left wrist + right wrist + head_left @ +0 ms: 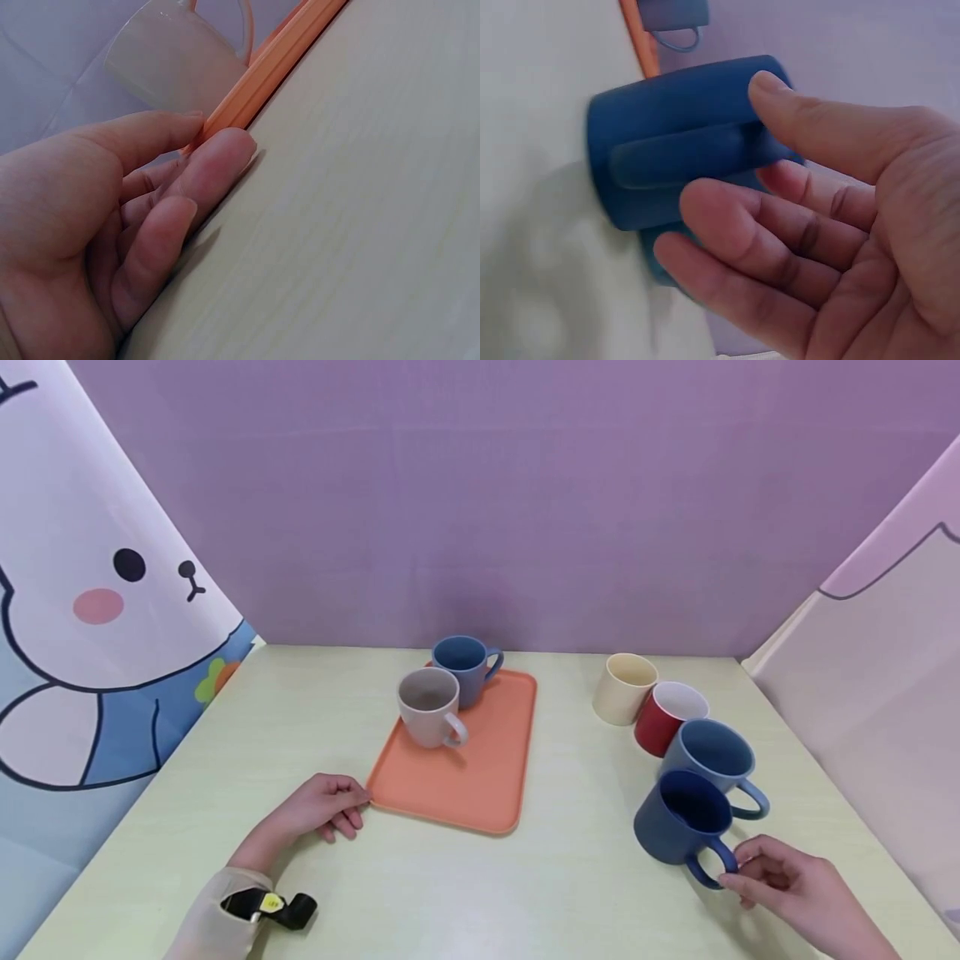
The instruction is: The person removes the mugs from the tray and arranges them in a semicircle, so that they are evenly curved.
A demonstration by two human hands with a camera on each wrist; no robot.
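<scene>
My left hand (322, 806) pinches the near left corner of an orange tray (465, 793); in the left wrist view the thumb lies at the tray's rim (262, 79). On the tray a pale grey mug (426, 717) stands in front of a slate-blue mug (472, 683), both with handles toward the right. To the right, my right hand (791, 885) holds a dark blue mug (667, 822) by its handle, between thumb and forefinger. The right wrist view shows this mug (682, 97) close up, the other fingers loosely bent below the handle.
Right behind the dark blue mug stands a medium-blue mug (708, 760), its handle to the right. Farther back are a red cup (654, 727) with a white inside and a cream cup (617, 697). A purple backdrop (525, 527) rises at the table's far edge.
</scene>
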